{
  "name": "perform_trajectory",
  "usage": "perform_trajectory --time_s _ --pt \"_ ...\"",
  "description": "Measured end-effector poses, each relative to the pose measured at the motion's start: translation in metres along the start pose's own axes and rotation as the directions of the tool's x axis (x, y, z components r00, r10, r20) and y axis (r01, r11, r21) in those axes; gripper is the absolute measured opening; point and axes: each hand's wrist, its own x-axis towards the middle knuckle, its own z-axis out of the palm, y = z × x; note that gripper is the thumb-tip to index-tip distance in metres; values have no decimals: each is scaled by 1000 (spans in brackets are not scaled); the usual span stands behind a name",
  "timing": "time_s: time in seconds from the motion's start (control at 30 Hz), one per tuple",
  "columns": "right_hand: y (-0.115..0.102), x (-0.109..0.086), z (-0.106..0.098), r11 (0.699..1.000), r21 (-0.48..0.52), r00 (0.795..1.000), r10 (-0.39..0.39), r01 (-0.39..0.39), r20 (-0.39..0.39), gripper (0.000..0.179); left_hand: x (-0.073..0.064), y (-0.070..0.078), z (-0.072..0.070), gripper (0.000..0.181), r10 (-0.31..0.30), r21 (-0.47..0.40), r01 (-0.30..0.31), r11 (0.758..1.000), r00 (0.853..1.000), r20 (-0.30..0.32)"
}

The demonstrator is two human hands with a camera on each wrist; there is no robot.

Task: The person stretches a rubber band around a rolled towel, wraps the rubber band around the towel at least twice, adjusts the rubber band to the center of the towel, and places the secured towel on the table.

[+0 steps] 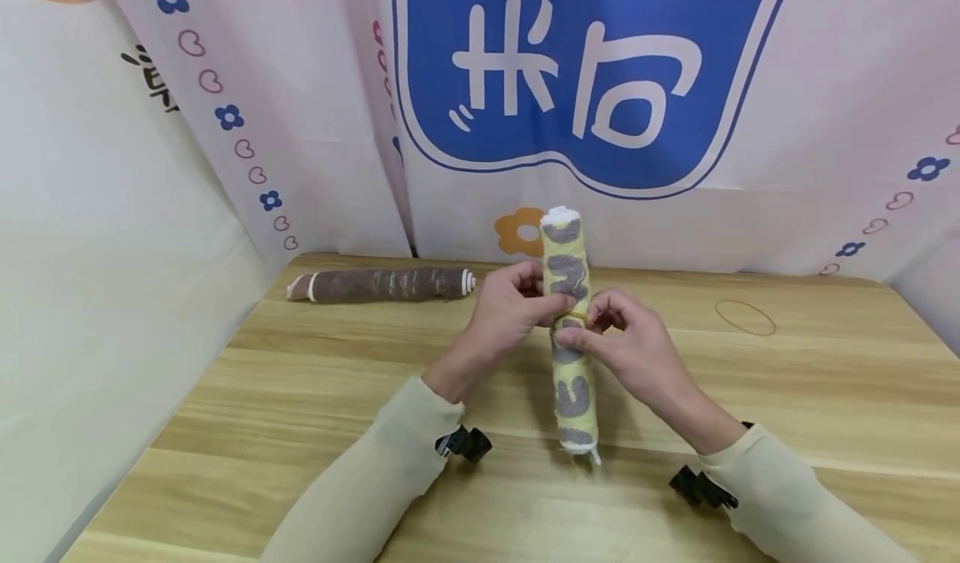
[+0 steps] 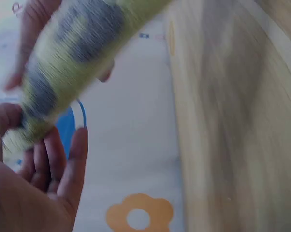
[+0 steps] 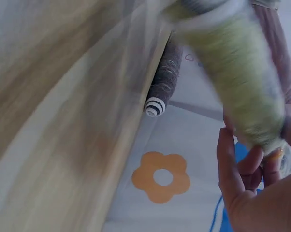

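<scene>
A rolled yellow towel with grey patches (image 1: pixel 573 396) is held up over the table, its long side running away from me. An orange rubber band (image 1: pixel 574 316) circles its middle. My left hand (image 1: pixel 504 313) grips the roll from the left, thumb across the front just above the band. From the right, my right hand (image 1: pixel 637 346) pinches at the band with curled fingers, its thumb lying on the towel just below. In the right wrist view, the towel (image 3: pixel 237 72) is blurred and the band shows by the fingers.
A rolled brown towel (image 1: pixel 382 285) lies at the back left of the wooden table (image 1: pixel 300 429). Another rubber band (image 1: pixel 745 317) lies flat at the right. A printed cloth backdrop (image 1: pixel 330 171) hangs behind the table's back edge.
</scene>
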Motion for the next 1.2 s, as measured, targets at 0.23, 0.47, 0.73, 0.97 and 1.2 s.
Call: perform_trajectory --time_s 0.23,0.47,0.73,0.97,1.2 --pt "-3 -1 3 981 -117 988 -154 155 21 20 -3 5 5 20 -74 22 77 997 993 -93" --pt "0 0 6 935 -119 941 -338 336 3 25 0 2 3 22 -94 -13 93 996 991 -94" --pt "6 5 -3 971 162 984 -170 176 -49 11 9 -15 -15 40 -35 -280 94 955 977 210" --pt "13 10 -2 943 273 980 -199 188 15 8 11 -19 -20 51 -23 -343 127 931 956 291" --pt "13 8 -3 957 256 982 -164 136 91 9 9 -14 -17 39 -81 -233 131 964 974 214"
